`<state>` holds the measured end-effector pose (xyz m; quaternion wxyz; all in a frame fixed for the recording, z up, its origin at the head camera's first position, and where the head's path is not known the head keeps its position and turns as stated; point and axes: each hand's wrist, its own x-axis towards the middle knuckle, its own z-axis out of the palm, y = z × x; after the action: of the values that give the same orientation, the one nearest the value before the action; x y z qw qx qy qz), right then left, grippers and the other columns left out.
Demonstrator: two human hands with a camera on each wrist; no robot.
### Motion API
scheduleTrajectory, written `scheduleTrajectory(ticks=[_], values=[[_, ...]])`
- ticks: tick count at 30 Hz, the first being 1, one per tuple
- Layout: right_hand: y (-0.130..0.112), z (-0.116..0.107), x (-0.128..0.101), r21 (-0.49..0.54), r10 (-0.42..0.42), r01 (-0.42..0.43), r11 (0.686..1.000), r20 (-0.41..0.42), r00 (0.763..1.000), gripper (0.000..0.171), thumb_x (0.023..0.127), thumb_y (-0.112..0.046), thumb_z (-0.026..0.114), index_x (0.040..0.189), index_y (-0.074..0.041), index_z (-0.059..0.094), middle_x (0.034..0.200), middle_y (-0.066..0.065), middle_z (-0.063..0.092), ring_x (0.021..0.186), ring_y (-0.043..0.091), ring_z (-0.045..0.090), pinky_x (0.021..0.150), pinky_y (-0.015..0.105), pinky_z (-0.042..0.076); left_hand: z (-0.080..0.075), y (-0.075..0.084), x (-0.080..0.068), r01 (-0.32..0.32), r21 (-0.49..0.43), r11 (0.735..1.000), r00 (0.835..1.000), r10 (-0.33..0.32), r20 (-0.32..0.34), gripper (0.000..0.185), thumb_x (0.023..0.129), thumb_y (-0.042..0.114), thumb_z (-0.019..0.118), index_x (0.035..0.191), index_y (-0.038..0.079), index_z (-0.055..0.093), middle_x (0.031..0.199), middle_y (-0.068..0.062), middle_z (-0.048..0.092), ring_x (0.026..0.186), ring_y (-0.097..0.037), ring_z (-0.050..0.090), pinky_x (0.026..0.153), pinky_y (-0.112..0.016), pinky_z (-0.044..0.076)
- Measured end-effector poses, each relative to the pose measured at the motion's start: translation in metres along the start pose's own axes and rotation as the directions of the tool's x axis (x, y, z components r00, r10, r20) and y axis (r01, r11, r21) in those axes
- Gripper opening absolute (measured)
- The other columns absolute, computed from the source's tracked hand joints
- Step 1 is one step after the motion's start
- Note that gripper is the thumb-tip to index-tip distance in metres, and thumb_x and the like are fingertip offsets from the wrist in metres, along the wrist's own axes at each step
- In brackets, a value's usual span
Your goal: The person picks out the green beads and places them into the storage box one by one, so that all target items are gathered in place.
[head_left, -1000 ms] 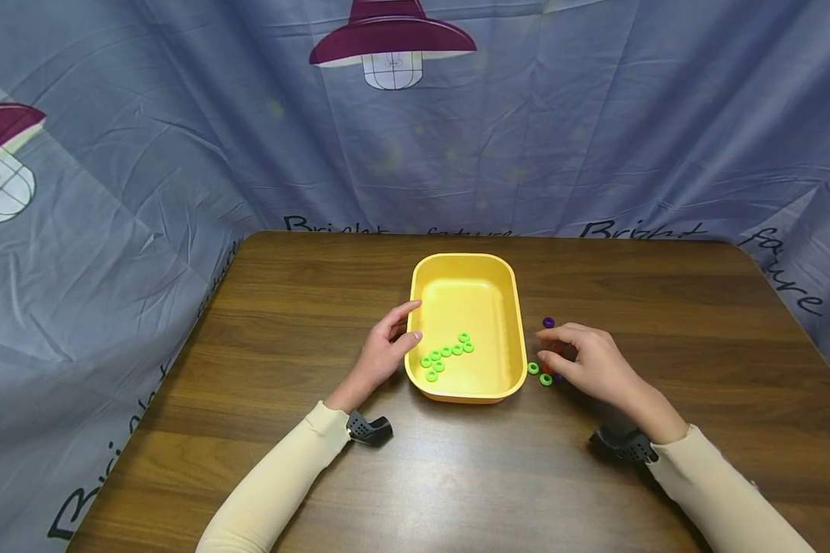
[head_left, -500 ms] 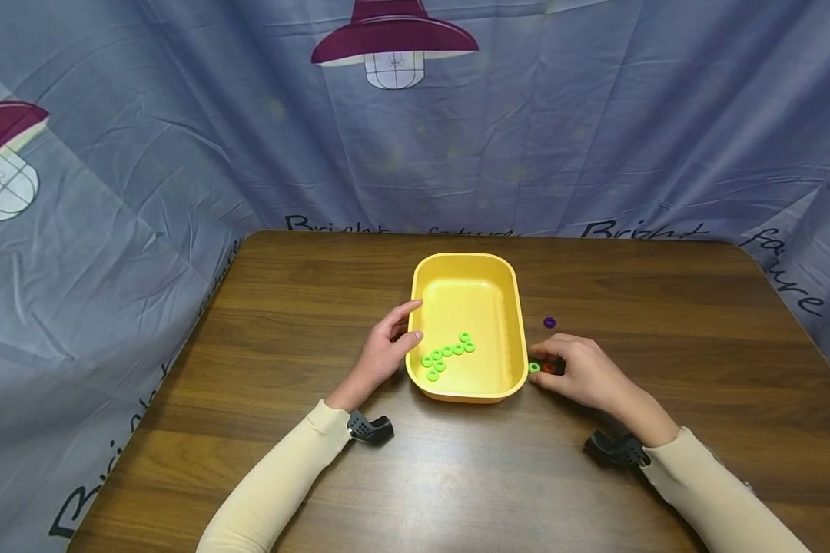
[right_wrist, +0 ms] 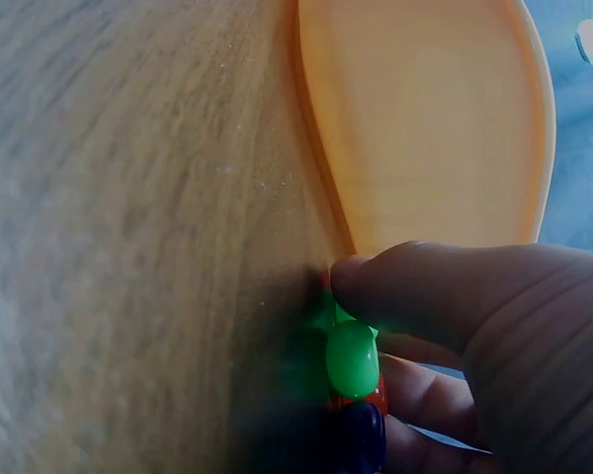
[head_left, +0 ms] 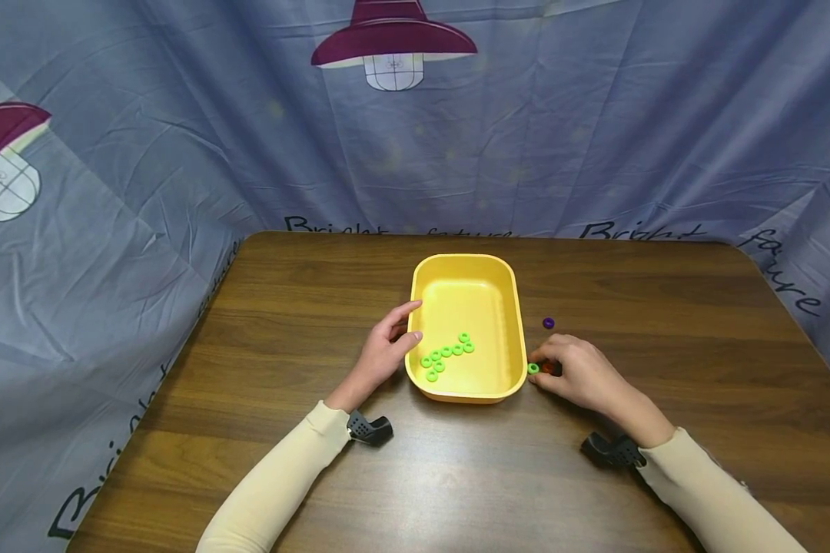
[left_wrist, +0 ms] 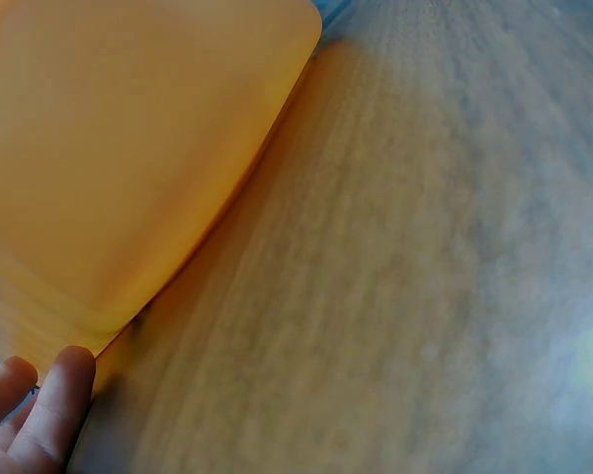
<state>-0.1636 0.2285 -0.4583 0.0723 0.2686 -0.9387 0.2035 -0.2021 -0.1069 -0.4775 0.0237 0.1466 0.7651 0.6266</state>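
Note:
A yellow tray (head_left: 505, 330) holds several green rings (head_left: 446, 352) near its front. At its left side rests my left hand (head_left: 380, 353), thumb and index finger spread along the rim. The left wrist view has these fingertips (left_wrist: 64, 395) against the tray wall (left_wrist: 148, 168). Beside the tray's right wall, my right hand (head_left: 581, 372) pinches a green ring (head_left: 533, 369) between thumb and fingers, low at the table. An orange-red ring (head_left: 548, 369) lies under that hand. In the right wrist view, another green ring (right_wrist: 353, 360) and a dark blue ring (right_wrist: 364, 434) sit close to the fingers.
A purple ring (head_left: 549, 323) lies on the wooden table (head_left: 318, 307) beyond the right hand. Both wrists carry black camera mounts (head_left: 370, 428). A blue curtain (head_left: 526, 138) with printed lamps hangs behind the table.
My right hand has moved slightly left and closed its thumb and fingers about the green ring near the tray. My left hand and the tray have stayed in place.

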Motion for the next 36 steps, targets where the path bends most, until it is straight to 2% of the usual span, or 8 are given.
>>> scheduleTrajectory(ticks=[10,21,29,36], values=[[0.0001,0.0012,-0.0008,-0.019,-0.011,0.01,1.0,-0.018,1.0,0.019,0.076,-0.016,0.088,0.091,-0.012,0.078,0.085,-0.002,0.068,0.076,0.01,0.057,0.067,0.031,0.05,-0.0005,-0.0012,0.0003,0.014,-0.01,1.0,1.0,-0.014,0.005,0.053,0.096,0.005,0.06,0.148,0.009,0.052,0.153,-0.017,0.052,0.128,-0.041,0.06,0.098,-0.045,0.055],[0.001,0.003,-0.0008,-0.019,-0.034,0.033,0.999,-0.035,0.999,0.019,0.075,-0.014,0.088,0.091,-0.011,0.078,0.085,-0.003,0.069,0.077,0.01,0.059,0.067,0.032,0.051,-0.001,0.002,0.0015,0.054,0.008,0.998,0.998,-0.054,0.026,0.055,0.096,0.0,0.057,0.15,0.0,0.046,0.154,-0.025,0.047,0.129,-0.047,0.056,0.097,-0.044,0.055],[0.0021,0.0025,-0.0009,-0.007,-0.025,0.025,1.0,-0.03,0.999,0.016,0.078,-0.015,0.086,0.091,-0.012,0.078,0.083,-0.004,0.066,0.074,0.008,0.055,0.065,0.028,0.048,0.0008,0.0007,0.0001,0.022,-0.007,1.0,1.0,-0.022,0.003,0.053,0.096,0.002,0.059,0.149,0.006,0.051,0.153,-0.019,0.05,0.128,-0.043,0.059,0.097,-0.044,0.055],[0.0031,0.0001,0.0009,0.025,-0.015,0.017,1.0,-0.063,0.998,0.016,0.078,-0.011,0.085,0.092,-0.013,0.078,0.084,-0.004,0.07,0.072,0.006,0.059,0.064,0.027,0.051,0.0001,-0.0005,-0.0003,0.004,-0.001,1.0,1.0,-0.004,0.0,0.053,0.095,0.005,0.06,0.148,0.01,0.053,0.153,-0.015,0.052,0.126,-0.04,0.061,0.097,-0.043,0.056]])
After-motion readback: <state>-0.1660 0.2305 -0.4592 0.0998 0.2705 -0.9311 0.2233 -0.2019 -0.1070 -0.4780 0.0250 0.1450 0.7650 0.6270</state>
